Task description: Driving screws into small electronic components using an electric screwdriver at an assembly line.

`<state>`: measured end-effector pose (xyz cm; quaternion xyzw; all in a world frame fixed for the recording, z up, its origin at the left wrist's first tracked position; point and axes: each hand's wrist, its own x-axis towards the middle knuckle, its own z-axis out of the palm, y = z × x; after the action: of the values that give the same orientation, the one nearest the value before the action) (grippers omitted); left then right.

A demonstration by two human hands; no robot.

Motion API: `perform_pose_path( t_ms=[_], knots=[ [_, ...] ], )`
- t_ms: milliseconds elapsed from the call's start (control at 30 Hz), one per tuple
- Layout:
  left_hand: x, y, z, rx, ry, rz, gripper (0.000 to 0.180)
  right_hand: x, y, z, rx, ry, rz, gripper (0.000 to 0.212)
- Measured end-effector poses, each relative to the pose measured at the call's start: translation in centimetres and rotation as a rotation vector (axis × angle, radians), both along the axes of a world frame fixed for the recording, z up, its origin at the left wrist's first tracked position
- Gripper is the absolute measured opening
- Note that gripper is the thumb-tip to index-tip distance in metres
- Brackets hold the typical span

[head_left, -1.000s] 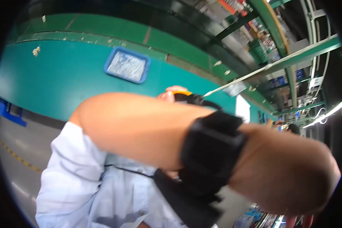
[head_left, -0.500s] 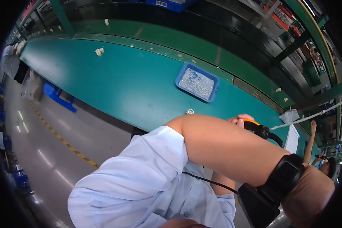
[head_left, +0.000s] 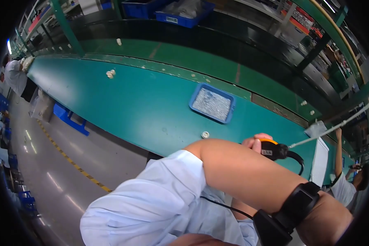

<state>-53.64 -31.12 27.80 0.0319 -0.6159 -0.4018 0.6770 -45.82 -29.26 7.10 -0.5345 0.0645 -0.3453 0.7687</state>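
Corded tool (head_left: pixel 274 150), rounded, black-and-orange, gripped by right fingers (head_left: pixel 263 136); left fingers: cannot tell

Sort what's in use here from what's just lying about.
Likely in use:
orange-and-black corded device, held in the right hand
perhaps the blue tray of small silvery pieces

Apparently lying about:
small whitish ring
cluster of small off-white parts
clear plastic bag

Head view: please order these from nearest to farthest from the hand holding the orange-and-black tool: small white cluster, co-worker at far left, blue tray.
1. Blue tray: ahead-left of the hand.
2. White cluster: farther left on the table.
3. Co-worker: beyond, at far left.
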Motion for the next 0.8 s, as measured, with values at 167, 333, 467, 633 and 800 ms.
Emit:
perform_pose_path(
  t_ms=[167,333,467,633,800],
  knots=[
    [0.8,2.6,0.7,-0.036,-0.006,-0.216,0.020,-0.6,-1.1,-0.2,-0.112,-0.143,-0.041,0.019],
    [7.4,7.0,-0.7,0.055,-0.202,-0.015,0.037,-0.3,0.1,1.0,-0.184,0.060,0.005,0.014],
    [8.7,9.5,-2.5,-0.210,-0.264,0.428,0.061,-1.3,-2.8,-6.0,-0.403,0.402,-0.255,0.012],
    [9.1,10.5,-2.6,-0.237,-0.300,0.611,0.062,0.2,-0.1,0.2,-0.155,-0.038,-0.035,0.012],
    [8.2,15.6,-4.2,-0.261,-0.238,0.748,0.062,0.2,-0.2,0.6,-0.178,-0.045,-0.048,0.009]
  ],
)
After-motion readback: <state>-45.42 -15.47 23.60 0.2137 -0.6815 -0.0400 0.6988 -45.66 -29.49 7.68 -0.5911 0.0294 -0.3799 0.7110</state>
